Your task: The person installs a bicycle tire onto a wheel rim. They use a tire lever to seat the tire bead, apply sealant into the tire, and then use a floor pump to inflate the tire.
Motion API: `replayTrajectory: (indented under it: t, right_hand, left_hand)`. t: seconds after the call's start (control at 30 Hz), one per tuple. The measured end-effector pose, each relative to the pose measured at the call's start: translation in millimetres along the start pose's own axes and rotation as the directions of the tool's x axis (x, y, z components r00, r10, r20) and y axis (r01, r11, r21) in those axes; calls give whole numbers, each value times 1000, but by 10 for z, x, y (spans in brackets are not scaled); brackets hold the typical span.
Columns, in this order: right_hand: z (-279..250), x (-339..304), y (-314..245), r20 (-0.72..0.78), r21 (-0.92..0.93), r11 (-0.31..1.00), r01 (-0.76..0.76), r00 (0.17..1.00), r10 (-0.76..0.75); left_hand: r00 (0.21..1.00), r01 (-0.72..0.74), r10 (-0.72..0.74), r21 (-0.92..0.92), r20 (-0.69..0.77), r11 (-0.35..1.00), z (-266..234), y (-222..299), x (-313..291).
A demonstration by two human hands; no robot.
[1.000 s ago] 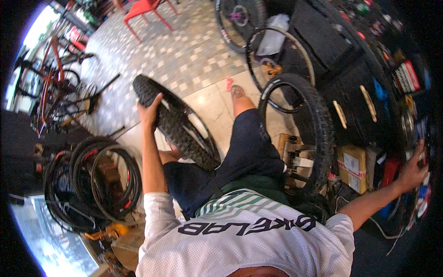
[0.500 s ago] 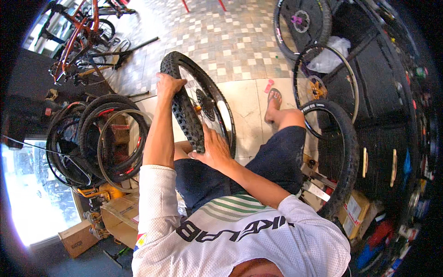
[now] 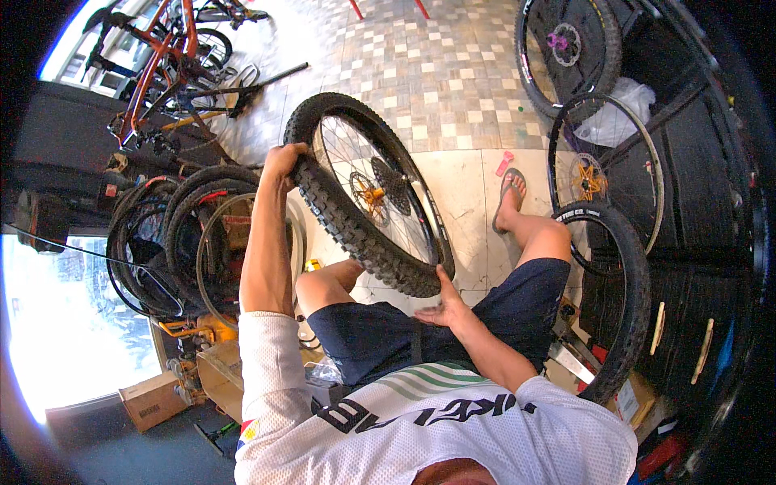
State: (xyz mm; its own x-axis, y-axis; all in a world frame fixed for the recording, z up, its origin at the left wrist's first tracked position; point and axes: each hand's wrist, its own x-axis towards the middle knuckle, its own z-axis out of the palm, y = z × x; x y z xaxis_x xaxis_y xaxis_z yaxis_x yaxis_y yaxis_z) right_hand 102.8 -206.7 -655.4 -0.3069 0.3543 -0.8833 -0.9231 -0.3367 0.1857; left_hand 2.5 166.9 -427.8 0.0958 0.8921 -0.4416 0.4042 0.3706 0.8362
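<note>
Seated with knees apart, you handle a bicycle wheel [image 3: 380, 191] tilted in front of you, its gold hub [image 3: 369, 196] and dark cassette [image 3: 393, 187] in plain sight. Your left hand [image 3: 284, 162] curls over the wheel's left edge, gripping the knobbly tyre [image 3: 338, 217], though the undersides of the fingers are hidden. Your right hand [image 3: 446, 305] spreads at the wheel's near edge, its fingers stretched out and clear of the tread; the thumb appears to touch the rubber, but the hand has no grip on it. Whether the wheel also rests on the tiled floor [image 3: 465, 186], you cannot tell from this angle.

To the wheel's left hangs a cluster of tyres and rims [image 3: 182, 234]; to its right stand a loose tyre [image 3: 634, 299] and, just beyond that, a slimmer spoked wheel [image 3: 588, 178]. Past its far right side is another wheel with a purple hub [image 3: 558, 40].

The step in hand looks like supporting and angling the wheel. A further turn or lift would likely call for your right hand to close or cup under the near edge while your left maintains its grip, lest the tyre slip off that spread palm.
</note>
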Motion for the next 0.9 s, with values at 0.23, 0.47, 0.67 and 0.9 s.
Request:
replayTrajectory:
  t: [0.23, 0.47, 0.67, 0.9]
  right_hand:
    - [11, 165, -319, 285, 239, 962, 132, 938, -200]
    - [76, 336, -358, 292, 390, 915, 106, 928, -232]
    - [83, 380, -284, 331, 459, 873, 165, 880, -341]
    - [139, 315, -327, 446, 535, 826, 176, 772, -453]
  left_hand:
    - [999, -3, 1, -64, -35, 998, 63, 48, 202]
    - [995, 34, -31, 34, -94, 999, -283, -3, 248]
    - [987, -40, 50, 68, -152, 997, -243, 186, -333]
    - [978, -166, 149, -113, -144, 980, -342, 399, -684]
